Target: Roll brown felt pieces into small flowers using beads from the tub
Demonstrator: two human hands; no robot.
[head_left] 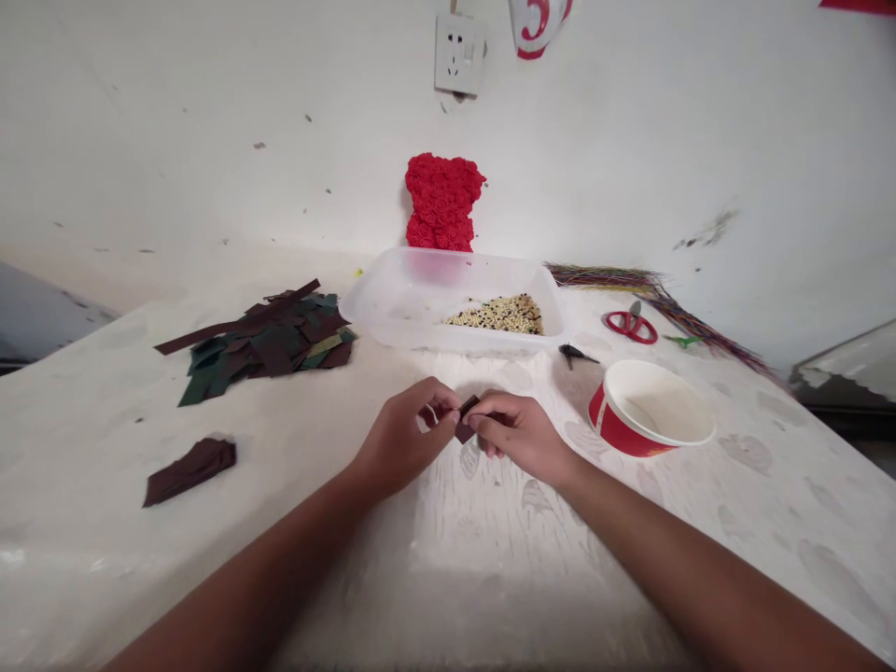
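Observation:
Both hands meet over the middle of the table, in front of a plastic box. My left hand (413, 429) pinches the left edge of a small folded dark brown strip (465, 430) between thumb and fingertips. My right hand (516, 431) grips the same strip from the right, thumb on top; its other fingers are partly hidden. A short stack of dark brown strips (190, 471) lies on the table to the left of my left arm. Beyond it is a loose pile of brown and dark green strips (273, 341).
The clear box (392, 313) holds small cream and dark beads (500, 315). On the right are a red and white paper bowl (620, 425), red-handled scissors (632, 325), a small black clip-like item (578, 355) and thin coloured wires (609, 277). Red rose-covered foam (442, 203) stands by the wall.

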